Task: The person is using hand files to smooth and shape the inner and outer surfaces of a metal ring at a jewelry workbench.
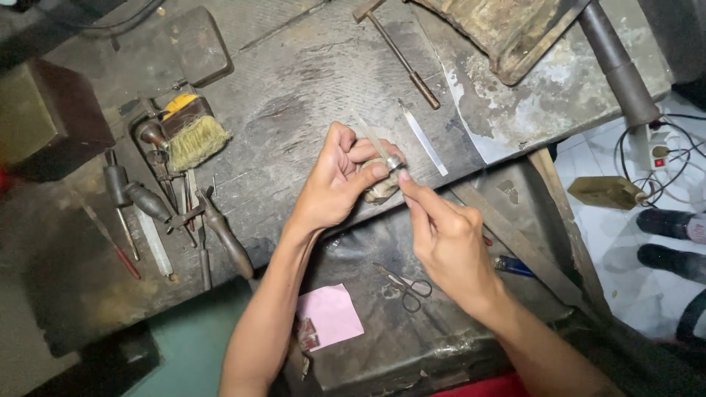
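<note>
Metal ring [393, 162] sits at tip of left thumb and forefinger, pinched there against a pale rounded block [381, 187] that the other left fingers curl around. Left hand [334, 184] closed on both. Right hand [448, 242] just below-right of ring; forefinger and thumb pressed together on a thin tool, too small to tell what kind, its tip touching ring. Thin metal strip [425, 140] lies just above fingertips on the worn bench [294, 81]. Small scissors [408, 283] under right palm, pink paper [331, 315] betw the forearms. Brush [193, 136], pliers [220, 235] and files well left of left hand; hammer [397, 51] well above fingers
</note>
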